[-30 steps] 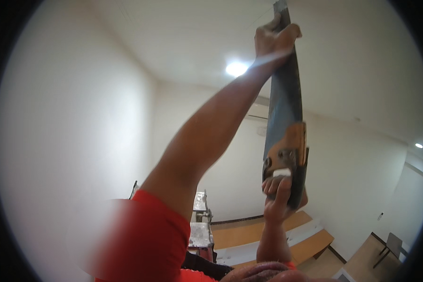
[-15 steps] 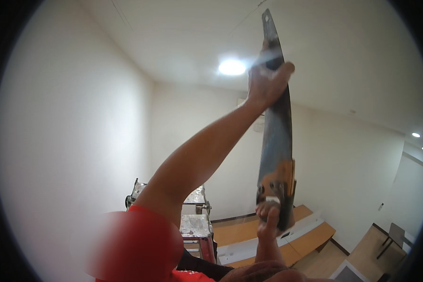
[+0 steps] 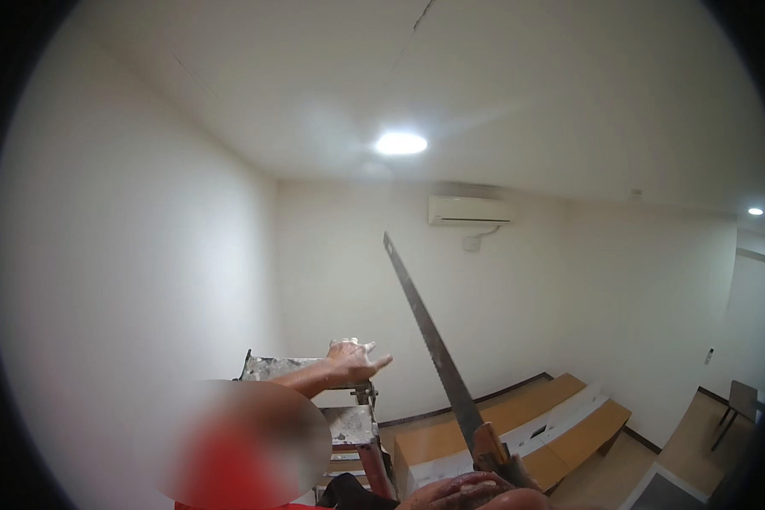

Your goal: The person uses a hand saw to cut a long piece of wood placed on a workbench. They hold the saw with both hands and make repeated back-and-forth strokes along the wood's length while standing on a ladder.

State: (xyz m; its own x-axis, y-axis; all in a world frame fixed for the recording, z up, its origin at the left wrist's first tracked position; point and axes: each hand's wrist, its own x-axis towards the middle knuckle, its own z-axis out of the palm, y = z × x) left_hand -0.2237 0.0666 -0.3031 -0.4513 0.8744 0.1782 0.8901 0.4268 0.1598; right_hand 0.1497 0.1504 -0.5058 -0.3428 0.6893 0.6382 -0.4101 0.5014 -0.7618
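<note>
- The hand saw point(image 3: 438, 344) slants up out of the bottom of my view, blade tip toward the ceiling, wooden handle low at the frame edge.
- My right hand point(image 3: 463, 493) is clenched round that handle; a loose wrist could swing the teeth toward my other arm.
- My left hand point(image 3: 353, 361) lies released, fingers spread, on the top of the stepladder point(image 3: 348, 416); if it slips, I could lose balance.

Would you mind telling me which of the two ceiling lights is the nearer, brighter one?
It is the large round ceiling light above the wall air conditioner; the small ceiling light glows at the far right.
</note>
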